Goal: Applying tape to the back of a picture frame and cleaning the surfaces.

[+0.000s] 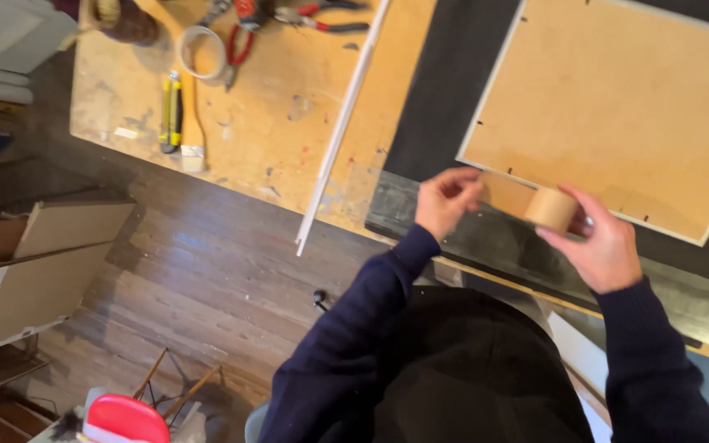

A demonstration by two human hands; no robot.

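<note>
A dark plank floor point(198, 271) runs across the lower left of the frame, and above it a paint-spattered plywood workbench point(289, 139) fills the upper left and middle. On the right a dark board point(453, 90) lies over the bench, and on that rests one picture frame point(617, 107) face down, its brown backing board edged in pale moulding.

The person in dark blue sleeves stands at the near edge. The right hand point(596, 246) grips one roll of brown paper tape point(551, 209), fingers curled around it, just at the lower edge of the frame. The left hand point(446, 201) is pinched, thumb against fingertips, on the free end of the tape strip point(506, 195), which stretches between the two hands along the frame's lower left corner.

One long white moulding strip point(338, 131) lies diagonally across the bench, its end poking past the edge. Upper left sit one yellow-and-black utility knife point(173, 111), one flat paintbrush point(190, 131) just beside it, one roll of pale tape point(203, 51), and two red-handled pliers point(289, 20). Boards lean at the left edge point(51, 262); a red cap point(125, 418) shows at the bottom left.
</note>
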